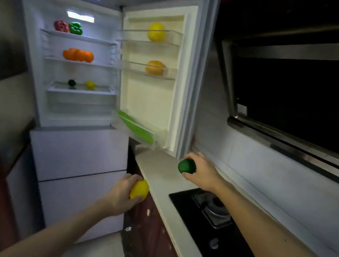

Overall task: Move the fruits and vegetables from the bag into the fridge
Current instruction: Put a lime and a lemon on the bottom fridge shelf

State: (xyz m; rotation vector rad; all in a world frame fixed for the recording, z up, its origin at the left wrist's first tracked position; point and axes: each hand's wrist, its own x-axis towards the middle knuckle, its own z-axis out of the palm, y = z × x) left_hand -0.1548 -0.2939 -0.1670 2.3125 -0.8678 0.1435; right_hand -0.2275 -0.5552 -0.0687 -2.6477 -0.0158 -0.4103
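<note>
The fridge (72, 112) stands open ahead, its door (193, 77) swung to the right. My left hand (121, 195) grips a yellow lemon (139, 189) in front of the lower fridge drawers. My right hand (201, 172) grips a dark green round fruit (186, 166) above the counter, just below the door's corner. Inside are a red pepper (61, 26) and a green pepper (76, 28) on the top shelf, oranges (78, 55) below them, then a dark fruit (72, 82) and a small lemon (89, 84). The bag is not in view.
The door racks hold a yellow fruit (156, 31), an orange fruit (155, 67) and a long green vegetable (136, 127). A pale counter (157, 174) runs along the right with a black gas hob (214, 219). A range hood (299, 98) hangs above it.
</note>
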